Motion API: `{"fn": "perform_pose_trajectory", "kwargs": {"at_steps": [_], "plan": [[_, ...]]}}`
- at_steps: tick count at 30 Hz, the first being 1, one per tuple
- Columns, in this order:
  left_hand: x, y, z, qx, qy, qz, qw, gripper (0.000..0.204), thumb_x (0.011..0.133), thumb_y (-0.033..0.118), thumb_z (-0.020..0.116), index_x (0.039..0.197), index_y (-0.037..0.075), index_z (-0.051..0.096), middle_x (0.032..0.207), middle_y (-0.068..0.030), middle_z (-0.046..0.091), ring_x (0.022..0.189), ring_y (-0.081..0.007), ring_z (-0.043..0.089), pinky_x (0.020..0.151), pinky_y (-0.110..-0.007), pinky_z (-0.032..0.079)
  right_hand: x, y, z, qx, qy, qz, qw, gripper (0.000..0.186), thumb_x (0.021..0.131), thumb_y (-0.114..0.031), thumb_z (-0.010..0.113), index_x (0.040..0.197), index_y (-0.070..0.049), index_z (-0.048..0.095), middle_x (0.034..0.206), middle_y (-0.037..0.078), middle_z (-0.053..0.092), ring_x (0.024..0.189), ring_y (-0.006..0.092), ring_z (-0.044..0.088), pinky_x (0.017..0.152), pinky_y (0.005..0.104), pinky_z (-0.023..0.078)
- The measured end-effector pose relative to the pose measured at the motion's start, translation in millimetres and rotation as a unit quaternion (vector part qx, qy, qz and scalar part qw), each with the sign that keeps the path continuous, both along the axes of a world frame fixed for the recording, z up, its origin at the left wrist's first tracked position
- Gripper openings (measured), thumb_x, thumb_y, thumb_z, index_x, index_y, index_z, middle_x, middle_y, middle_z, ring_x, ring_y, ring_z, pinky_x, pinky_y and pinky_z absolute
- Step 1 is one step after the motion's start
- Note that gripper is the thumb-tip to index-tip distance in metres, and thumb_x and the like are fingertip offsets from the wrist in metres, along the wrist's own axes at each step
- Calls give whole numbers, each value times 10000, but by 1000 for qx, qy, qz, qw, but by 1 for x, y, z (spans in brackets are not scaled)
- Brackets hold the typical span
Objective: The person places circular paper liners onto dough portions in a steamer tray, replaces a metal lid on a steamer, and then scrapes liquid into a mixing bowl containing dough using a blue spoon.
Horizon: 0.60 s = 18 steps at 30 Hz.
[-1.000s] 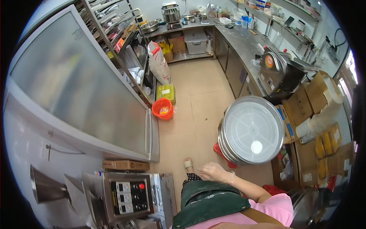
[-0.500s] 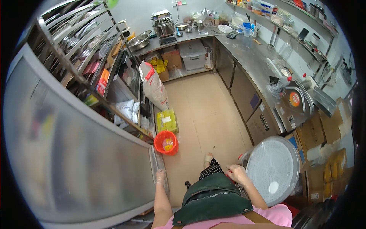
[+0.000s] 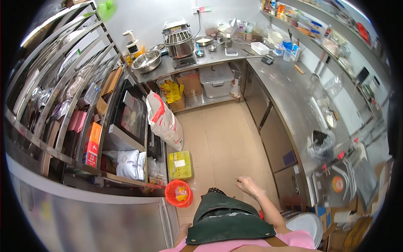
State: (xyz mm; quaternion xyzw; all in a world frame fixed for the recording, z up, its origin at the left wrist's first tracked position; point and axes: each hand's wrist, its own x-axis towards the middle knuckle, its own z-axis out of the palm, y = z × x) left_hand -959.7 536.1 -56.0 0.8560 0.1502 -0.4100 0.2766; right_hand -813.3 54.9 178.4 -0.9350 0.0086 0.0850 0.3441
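Note:
My right hand, in a thin clear glove, hangs over the floor beside the dark green apron on my body, its fingers loosely bent and holding nothing. Of my left hand only a small part shows at the apron's left edge, its fingers hidden. To the left are a red bucket with yellow wrappers inside and a yellow-green lidded box. Stacked round steel trays with a white liner are partly visible behind my right arm.
A tiled floor runs between a loaded steel rack on the left and an L-shaped steel counter. A large white sack leans by the rack. A mixer stands on the back counter. A frosted-door cabinet fills the lower left.
My view has moved forward into the room, past the frosted cabinet and round trays. My right hand has lifted away from the trays; my left has dropped mostly behind the apron.

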Motion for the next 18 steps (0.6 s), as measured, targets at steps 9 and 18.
{"fn": "perform_pose_trajectory", "kwargs": {"at_steps": [9, 18], "plan": [[240, -83, -17, 64, 13, 6, 998, 421, 850, 398, 510, 1013, 36, 651, 828, -102, 656, 785, -330, 626, 722, -408, 491, 147, -109, -173, -20, 129, -180, 975, 317, 813, -243, 630, 1026, -11, 670, 905, 202, 689, 837, 295, 676, 742, 396, 524], [589, -199, -5, -9, -135, -28, 990, 428, 828, 346, 567, 1156, 81, 641, 1092, -179, 664, 1059, -303, 620, 897, -402, 464, 179, -199, -179, 182, 371, -495, 764, 185, 844, -185, 592, 870, -7, 638, 713, 105, 650, 606, 179, 620, 541, 356, 462]]}}
